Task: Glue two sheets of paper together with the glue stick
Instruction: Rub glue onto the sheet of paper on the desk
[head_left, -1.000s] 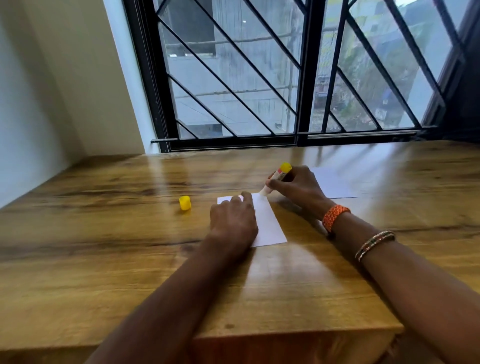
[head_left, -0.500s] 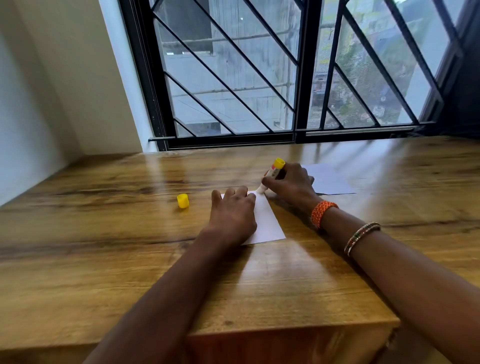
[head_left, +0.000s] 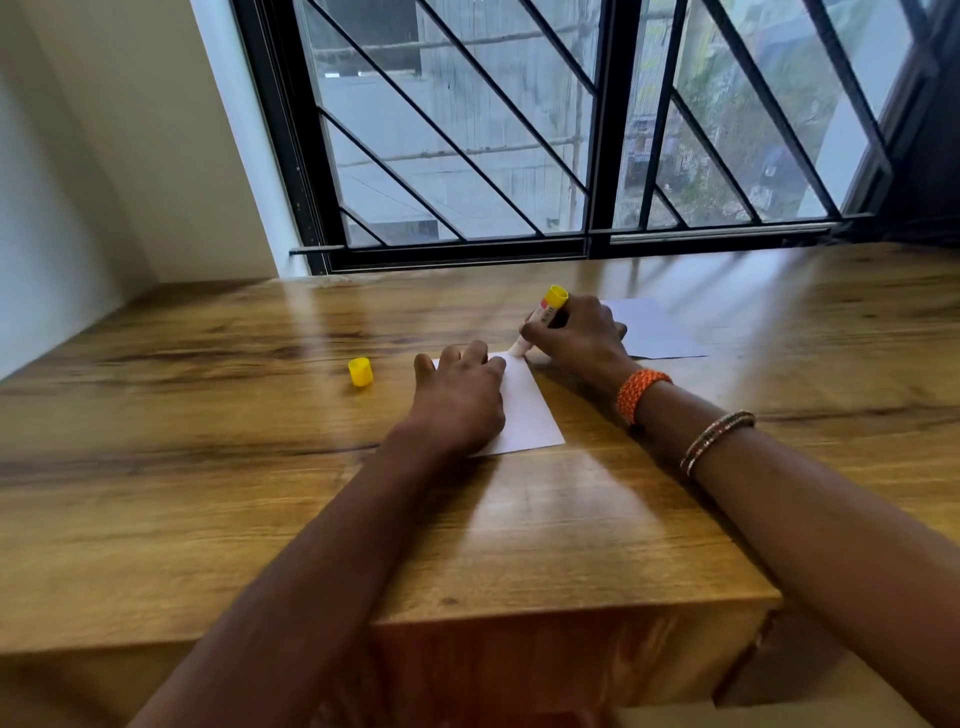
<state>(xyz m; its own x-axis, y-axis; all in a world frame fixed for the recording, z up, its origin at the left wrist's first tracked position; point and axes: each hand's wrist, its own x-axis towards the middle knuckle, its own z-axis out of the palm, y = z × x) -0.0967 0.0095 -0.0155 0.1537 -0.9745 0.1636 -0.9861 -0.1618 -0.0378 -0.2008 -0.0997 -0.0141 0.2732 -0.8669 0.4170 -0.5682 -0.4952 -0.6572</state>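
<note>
The counter (head_left: 156, 415) is glossy wood with a barred window (head_left: 571, 130) directly behind it; a pale wall (head_left: 104, 156) closes the left side. A yellow cap (head_left: 360, 372) stands alone on the counter, left of the hands and apart from both sheets; nothing lies between it and the near sheet. Sheet 1 (head_left: 524, 410) lies flat at the centre of the counter; its left part is covered by the left hand, so only the right strip and the near right corner show. Sheet 2 (head_left: 654, 332) lies farther back and to the right, well apart from the cap; its left edge is hidden behind the right hand; whether the 2 sheets touch cannot be told.

The left hand (head_left: 460, 400) rests palm down on sheet 1, fingers extended and slightly spread, pressing the sheet flat; it grips nothing. The right hand (head_left: 576, 338) is curled around the glue stick (head_left: 543, 317), thumb and fingers wrapped on the barrel; the stick is tilted, yellow end up and away from the person, pale tip down. The tip meets the far edge of sheet 1, just beside the left fingertips (head_left: 493, 361). The right wrist carries an orange band (head_left: 639, 392), with 1 thin beaded bangle (head_left: 717, 439) farther up the forearm; both forearms extend over the near counter edge.
</note>
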